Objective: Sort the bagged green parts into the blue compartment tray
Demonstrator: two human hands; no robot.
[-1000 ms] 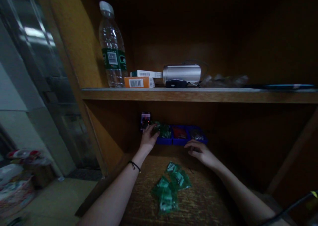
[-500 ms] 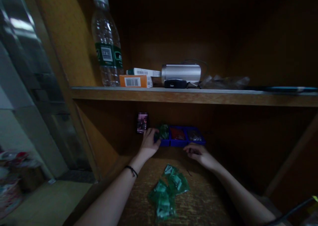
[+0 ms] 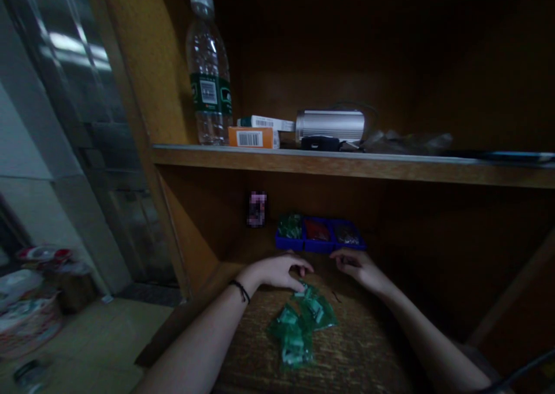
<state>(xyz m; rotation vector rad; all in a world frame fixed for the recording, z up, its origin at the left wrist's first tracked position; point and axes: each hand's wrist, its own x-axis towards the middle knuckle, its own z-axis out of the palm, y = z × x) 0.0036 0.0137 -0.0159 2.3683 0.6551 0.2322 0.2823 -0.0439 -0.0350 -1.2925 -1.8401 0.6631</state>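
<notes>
A heap of small green packets (image 3: 301, 324) lies on the wooden desk surface (image 3: 355, 353) in front of me. My left hand (image 3: 280, 270) hovers palm down at the far edge of that heap, fingers curved over the topmost packet; whether it grips one is unclear. My right hand (image 3: 358, 267) rests just in front of a blue three-compartment tray (image 3: 319, 244), fingers curled, with nothing visible in them. The tray's compartments hold green, red and dark contents.
A shelf (image 3: 347, 166) runs overhead, carrying a plastic water bottle (image 3: 208, 82), an orange box (image 3: 254, 137), a white box, a silver cylinder (image 3: 330, 126) and clear bags. A small dark device (image 3: 257, 208) stands left of the tray. Cluttered floor lies at left.
My left hand has drawn back from the tray's green compartment to the heap of green packets. My right hand stayed near the tray's front. The camera shifted slightly.
</notes>
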